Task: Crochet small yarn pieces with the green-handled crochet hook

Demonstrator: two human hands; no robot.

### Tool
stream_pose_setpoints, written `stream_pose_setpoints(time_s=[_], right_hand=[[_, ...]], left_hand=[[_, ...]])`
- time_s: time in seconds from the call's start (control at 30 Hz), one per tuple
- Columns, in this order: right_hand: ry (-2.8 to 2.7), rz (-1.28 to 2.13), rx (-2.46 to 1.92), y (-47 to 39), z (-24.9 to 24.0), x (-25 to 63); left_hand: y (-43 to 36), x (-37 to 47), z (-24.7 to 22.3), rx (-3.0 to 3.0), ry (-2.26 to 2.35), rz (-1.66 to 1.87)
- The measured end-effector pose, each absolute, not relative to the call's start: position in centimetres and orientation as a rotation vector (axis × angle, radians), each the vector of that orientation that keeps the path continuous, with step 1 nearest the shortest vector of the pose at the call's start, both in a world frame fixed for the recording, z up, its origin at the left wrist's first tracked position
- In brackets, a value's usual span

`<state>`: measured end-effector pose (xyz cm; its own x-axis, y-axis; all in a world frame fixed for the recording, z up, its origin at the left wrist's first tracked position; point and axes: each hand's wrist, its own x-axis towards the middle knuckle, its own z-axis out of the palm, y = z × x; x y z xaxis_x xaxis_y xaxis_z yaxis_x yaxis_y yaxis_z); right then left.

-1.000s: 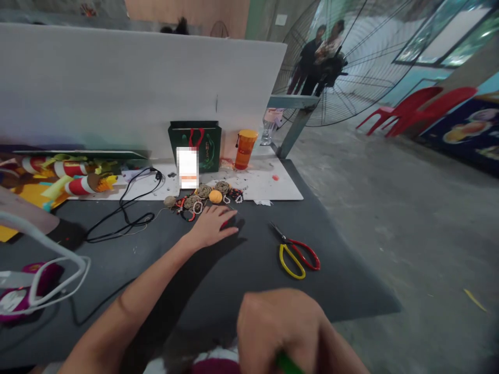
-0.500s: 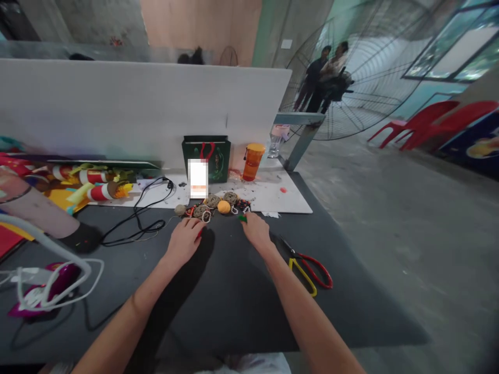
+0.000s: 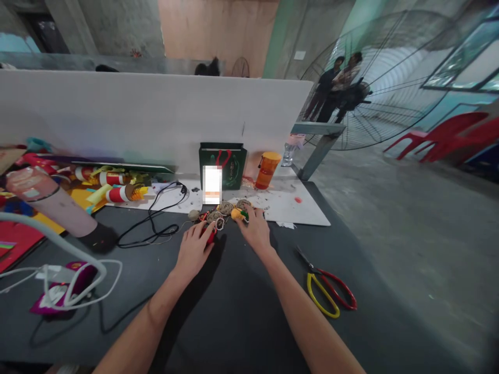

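My left hand (image 3: 195, 248) rests on the dark table with fingers curled over a small red object (image 3: 212, 237), mostly hidden beneath them. My right hand (image 3: 256, 228) reaches into a pile of beads and cord, its fingers closed around a small green object (image 3: 245, 214) whose kind does not show. Right beside those fingertips is a round yellow ball (image 3: 236, 213); whether they grip it I cannot tell. Coiled brown cord (image 3: 225, 208) and a string of pale beads (image 3: 220, 224) lie between the hands. A ball of beige twine (image 3: 193, 214) sits at the pile's left end.
Scissors with red and yellow handles (image 3: 325, 288) lie right of my arm. Behind the pile stand a dark green paper bag (image 3: 234, 174) and an orange tumbler (image 3: 268, 170). A black cable (image 3: 150, 226), a pink-grey bottle (image 3: 58, 202) and a purple glue gun (image 3: 64, 291) occupy the left.
My right hand has moved forward and inward with the green object, up against the yellow ball. My left hand keeps its place by the beads. The whole view has shifted.
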<state>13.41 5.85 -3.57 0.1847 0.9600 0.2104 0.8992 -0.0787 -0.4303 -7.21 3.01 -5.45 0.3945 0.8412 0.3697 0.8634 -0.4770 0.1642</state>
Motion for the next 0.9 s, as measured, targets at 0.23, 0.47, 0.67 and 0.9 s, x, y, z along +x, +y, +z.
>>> stream_pose_setpoints(time_s=[0.23,0.47,0.67,0.9], right_hand=[[-1.709,0.231,-1.779,7.3,-5.5,13.2],[-1.545,0.552,-1.391,5.4,-5.0,12.8],[-1.092,1.199,-0.925,2.4,-4.8,11.5],[-1.261,1.270,-0.933,1.3,-5.6,11.2]], left_hand=[[3.5,-7.9,-5.9,-2.551,-1.580,-0.667],[1.9,-6.4,-4.3,-2.629,-1.665,-1.397],[-0.2,-4.4,-2.5,-2.795,-2.104,-2.190],[0.4,-4.3,-2.7,-2.667,-2.522,-2.791]])
